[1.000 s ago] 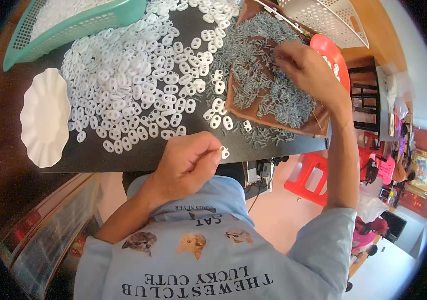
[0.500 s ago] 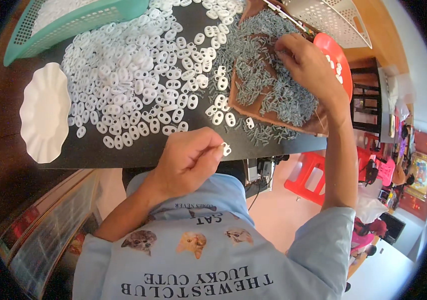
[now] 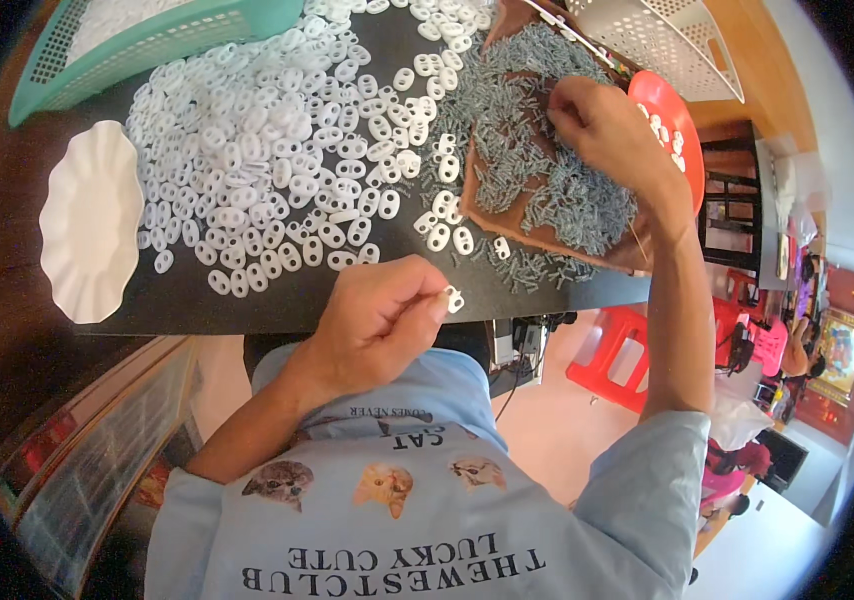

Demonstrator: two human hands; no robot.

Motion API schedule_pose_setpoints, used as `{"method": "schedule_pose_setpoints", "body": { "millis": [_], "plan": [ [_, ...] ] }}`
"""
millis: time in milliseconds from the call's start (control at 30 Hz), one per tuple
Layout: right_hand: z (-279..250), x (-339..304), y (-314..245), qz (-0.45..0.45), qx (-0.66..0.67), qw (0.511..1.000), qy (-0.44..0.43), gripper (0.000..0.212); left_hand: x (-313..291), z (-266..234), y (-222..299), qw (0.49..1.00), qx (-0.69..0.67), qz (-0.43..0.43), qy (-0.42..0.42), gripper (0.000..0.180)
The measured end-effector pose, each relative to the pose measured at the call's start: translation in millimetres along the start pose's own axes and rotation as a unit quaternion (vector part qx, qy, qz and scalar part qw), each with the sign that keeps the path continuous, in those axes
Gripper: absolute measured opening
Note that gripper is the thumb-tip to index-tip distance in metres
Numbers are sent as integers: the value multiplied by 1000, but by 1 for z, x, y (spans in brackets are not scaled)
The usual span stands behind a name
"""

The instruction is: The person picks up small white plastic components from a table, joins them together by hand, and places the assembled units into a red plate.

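A person in a light blue T-shirt (image 3: 397, 540) sits at a dark table (image 3: 177, 315), seen from above.

The left hand (image 3: 377, 320) is closed, with thumb and forefinger pinching a small white plastic piece (image 3: 455, 299) that pokes out past the fingertips. It is held by the middle of the table's near edge.

The right hand (image 3: 602, 130) reaches toward the table's right edge, its fingers curled down over a pile of small grey springs (image 3: 572, 205). Whether it grips a spring cannot be told, because the fingertips are hidden.

The springs lie in a shallow brown tray (image 3: 547, 245), with more scattered outside it toward the near edge. Left of the tray, a large heap of white oval pieces (image 3: 237, 140), each with two holes, covers the middle of the table. A few lie apart, just beside the tray's near left corner.

An oblong white dish (image 3: 92, 222) with a scalloped rim stands at the table's near left corner. At the far left, a green basket (image 3: 147, 60) contains white material. Near the right edge, a red plate (image 3: 682, 120) carries several white pieces, with a white perforated basket (image 3: 657, 45) beyond it.
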State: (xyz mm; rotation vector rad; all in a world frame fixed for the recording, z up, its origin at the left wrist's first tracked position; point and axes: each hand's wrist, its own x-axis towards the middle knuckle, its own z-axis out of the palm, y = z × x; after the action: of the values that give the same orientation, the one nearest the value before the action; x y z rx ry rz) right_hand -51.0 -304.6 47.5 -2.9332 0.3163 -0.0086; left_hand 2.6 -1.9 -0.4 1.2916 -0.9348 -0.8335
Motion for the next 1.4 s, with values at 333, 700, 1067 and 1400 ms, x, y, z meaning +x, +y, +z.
{"method": "schedule_pose_setpoints", "body": {
  "millis": [333, 700, 1067, 1400],
  "plan": [
    [2, 9, 1, -18, 28, 999, 8, 16, -1, 1, -3, 1000, -9, 12, 19, 8],
    [1, 10, -6, -40, -38, 996, 63, 14, -3, 0, -1, 1000, 10, -14, 8, 16],
    [-4, 8, -6, -34, 122, 989, 75, 15, -6, 1, -1, 989, -132, -54, 41, 14],
    [-9, -49, -111, 109, 461, 879, 58, 16, -3, 2, -2, 978, -185, -69, 68, 16]
  ]
}}
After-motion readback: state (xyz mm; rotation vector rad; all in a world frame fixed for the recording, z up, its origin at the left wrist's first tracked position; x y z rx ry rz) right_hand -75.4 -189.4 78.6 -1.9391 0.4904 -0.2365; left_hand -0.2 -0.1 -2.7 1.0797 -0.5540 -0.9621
